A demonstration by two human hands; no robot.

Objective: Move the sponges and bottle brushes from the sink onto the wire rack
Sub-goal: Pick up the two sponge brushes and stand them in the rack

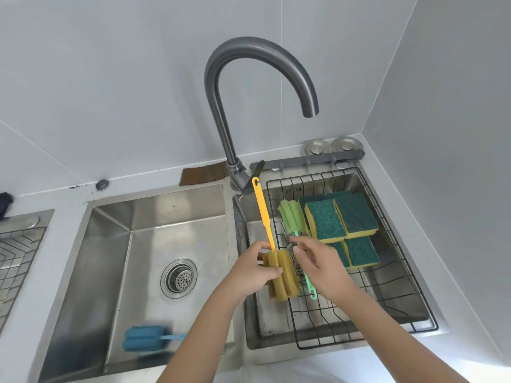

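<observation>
My left hand (253, 272) grips the foam head of a yellow bottle brush (282, 280), whose handle points up and away, over the divider between the two basins. My right hand (318, 261) hovers over the black wire rack (414, 280), fingers spread above the handle of a green bottle brush (291, 218) that lies in the rack. Whether it touches that handle I cannot tell. Several green-and-yellow sponges (343, 219) lie stacked in the rack. A blue bottle brush (145, 338) lies at the near edge of the left sink basin (110, 261).
A tall grey faucet (235, 106) arches over the middle. The left basin has a drain strainer (179, 277). A grey rail (307, 161) runs behind the rack. Another drain grid (16, 252) sits at far left. White walls close in behind and at right.
</observation>
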